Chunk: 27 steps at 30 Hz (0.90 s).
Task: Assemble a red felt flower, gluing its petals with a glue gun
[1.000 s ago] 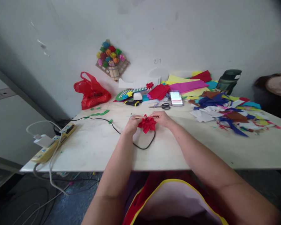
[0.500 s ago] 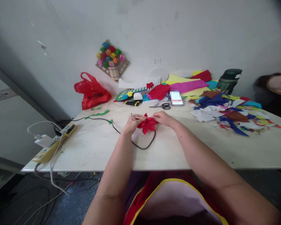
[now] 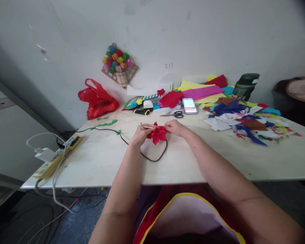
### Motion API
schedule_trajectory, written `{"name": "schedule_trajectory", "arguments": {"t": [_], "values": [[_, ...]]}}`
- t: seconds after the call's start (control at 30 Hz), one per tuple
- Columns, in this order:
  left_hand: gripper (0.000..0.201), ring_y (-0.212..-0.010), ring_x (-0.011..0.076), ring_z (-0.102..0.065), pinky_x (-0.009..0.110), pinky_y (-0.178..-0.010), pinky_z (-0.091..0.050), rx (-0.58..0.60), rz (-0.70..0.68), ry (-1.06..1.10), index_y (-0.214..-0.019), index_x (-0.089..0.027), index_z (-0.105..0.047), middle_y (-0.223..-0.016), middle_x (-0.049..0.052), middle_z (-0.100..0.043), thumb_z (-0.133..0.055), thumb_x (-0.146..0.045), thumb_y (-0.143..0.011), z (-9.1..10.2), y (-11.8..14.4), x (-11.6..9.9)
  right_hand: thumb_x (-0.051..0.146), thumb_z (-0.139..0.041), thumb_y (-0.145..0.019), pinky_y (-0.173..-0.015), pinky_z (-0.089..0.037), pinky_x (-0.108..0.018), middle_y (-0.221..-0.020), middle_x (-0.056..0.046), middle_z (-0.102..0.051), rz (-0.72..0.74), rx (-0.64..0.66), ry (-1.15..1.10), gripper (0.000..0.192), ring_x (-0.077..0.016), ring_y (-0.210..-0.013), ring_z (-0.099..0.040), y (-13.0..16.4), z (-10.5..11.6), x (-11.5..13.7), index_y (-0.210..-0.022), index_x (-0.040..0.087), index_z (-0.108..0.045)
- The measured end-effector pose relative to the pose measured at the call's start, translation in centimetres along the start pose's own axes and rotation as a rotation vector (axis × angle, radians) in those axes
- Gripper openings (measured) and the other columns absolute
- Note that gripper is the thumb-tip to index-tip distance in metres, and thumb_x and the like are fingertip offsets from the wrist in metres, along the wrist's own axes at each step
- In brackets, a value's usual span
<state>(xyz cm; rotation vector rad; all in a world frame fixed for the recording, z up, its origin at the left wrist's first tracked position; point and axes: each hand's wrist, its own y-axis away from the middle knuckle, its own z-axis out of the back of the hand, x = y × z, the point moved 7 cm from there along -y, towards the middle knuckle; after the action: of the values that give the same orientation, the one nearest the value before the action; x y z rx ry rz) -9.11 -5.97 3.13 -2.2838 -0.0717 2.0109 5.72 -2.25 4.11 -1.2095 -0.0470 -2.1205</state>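
A red flower with pointed petals [image 3: 158, 136], seemingly of paper or cloth, is between my hands above the white table [image 3: 183, 162]. My left hand [image 3: 139, 135] is closed at its left side, pinching a thin pale stick [image 3: 148, 127] that points across to the flower's middle. On the other side, my right hand [image 3: 176, 128] pinches the flower's right edge between thumb and fingers. The fingertips of both hands are partly hidden. A black cord [image 3: 155, 160] loops on the table just below the flower.
Black-handled scissors [image 3: 178, 114] and a phone [image 3: 190, 105] lie beyond my hands. Colourful scraps [image 3: 246, 122] are heaped at right, near a dark green bottle [image 3: 246, 86]. A red plastic bag [image 3: 99, 101] stands at back left; a power strip [image 3: 57, 157] lies at the left edge.
The whole view has shifted slightly, so things appear a little further left. Both hands keep their hold at the flower, with hardly any visible movement.
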Motion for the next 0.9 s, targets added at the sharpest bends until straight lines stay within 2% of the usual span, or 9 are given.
{"name": "schedule_trajectory", "arguments": {"t": [0.13,0.2,0.3,0.37,0.43,0.6,0.77,0.9], "values": [[0.038,-0.051,0.0098,-0.053,0.023,-0.052,-0.039,-0.007,0.022,0.049,-0.070,-0.012,-0.071,-0.060,0.003,-0.065,-0.087,-0.034,-0.043,-0.03,0.05,0.11,0.034,-0.044,-0.073,-0.049,-0.024,-0.024,-0.046,0.006,-0.034,0.052,-0.052,0.038,0.030,-0.0079,-0.049,-0.032,-0.20,0.08,0.00,-0.047,0.019,-0.040],[0.038,-0.051,0.0094,-0.053,0.023,-0.051,-0.038,-0.014,0.020,0.059,-0.069,-0.012,-0.070,-0.059,0.002,-0.064,-0.086,-0.033,-0.043,0.06,0.06,0.07,0.032,-0.045,-0.073,-0.049,-0.025,-0.023,-0.047,0.006,-0.036,0.073,-0.076,0.011,0.027,-0.0083,-0.049,-0.034,-0.24,0.04,-0.01,-0.050,0.018,-0.045],[0.037,-0.050,0.0095,-0.053,0.022,-0.051,-0.038,-0.022,0.017,0.063,-0.068,-0.012,-0.069,-0.059,0.002,-0.064,-0.087,-0.032,-0.042,0.21,0.06,0.00,0.026,-0.048,-0.071,-0.049,-0.026,-0.022,-0.048,0.007,-0.039,0.087,-0.114,-0.067,0.016,-0.0082,-0.047,-0.033,-0.20,0.04,-0.11,-0.070,0.016,-0.059],[0.037,-0.050,0.0096,-0.053,0.023,-0.050,-0.037,-0.018,0.022,0.059,-0.068,-0.012,-0.069,-0.058,0.002,-0.064,-0.087,-0.032,-0.042,0.25,0.05,-0.01,0.022,-0.048,-0.069,-0.049,-0.027,-0.022,-0.048,0.009,-0.039,0.111,-0.127,-0.093,0.024,-0.0079,-0.046,-0.033,-0.14,0.01,-0.04,-0.086,0.016,-0.064],[0.036,-0.049,0.0095,-0.053,0.023,-0.050,-0.037,-0.012,0.022,0.047,-0.069,-0.012,-0.069,-0.058,0.003,-0.064,-0.086,-0.031,-0.043,0.29,0.03,0.03,0.018,-0.047,-0.068,-0.051,-0.031,-0.021,-0.049,0.008,-0.044,0.140,-0.133,-0.104,0.031,-0.0080,-0.047,-0.036,-0.09,-0.07,0.06,-0.092,0.016,-0.066],[0.035,-0.050,0.0090,-0.053,0.022,-0.050,-0.036,0.029,0.011,-0.001,-0.070,-0.011,-0.070,-0.058,0.003,-0.063,-0.085,-0.031,-0.046,0.18,-0.14,0.30,0.015,-0.046,-0.070,-0.057,-0.043,-0.022,-0.071,-0.001,-0.068,0.147,-0.130,-0.140,0.033,-0.0111,-0.059,-0.056,-0.22,-0.47,-0.12,-0.090,0.015,-0.071],[0.036,-0.052,0.0097,-0.054,0.023,-0.052,-0.037,0.035,0.021,0.002,-0.069,-0.012,-0.069,-0.057,0.002,-0.062,-0.086,-0.032,-0.044,-0.08,-0.10,0.36,0.010,-0.049,-0.066,-0.064,-0.050,-0.024,-0.081,-0.004,-0.075,0.148,-0.138,-0.169,0.034,-0.0151,-0.071,-0.066,-0.37,-0.40,-0.03,-0.085,0.017,-0.076],[0.037,-0.051,0.0081,-0.052,0.021,-0.050,-0.036,0.032,0.022,0.032,-0.075,-0.013,-0.068,-0.062,0.001,-0.063,-0.085,-0.032,-0.048,-0.20,0.02,0.22,0.008,-0.048,-0.066,-0.072,-0.054,-0.028,-0.083,-0.004,-0.076,0.122,-0.142,-0.155,0.035,-0.0180,-0.077,-0.069,-0.44,-0.33,0.06,-0.084,0.018,-0.077]]}}
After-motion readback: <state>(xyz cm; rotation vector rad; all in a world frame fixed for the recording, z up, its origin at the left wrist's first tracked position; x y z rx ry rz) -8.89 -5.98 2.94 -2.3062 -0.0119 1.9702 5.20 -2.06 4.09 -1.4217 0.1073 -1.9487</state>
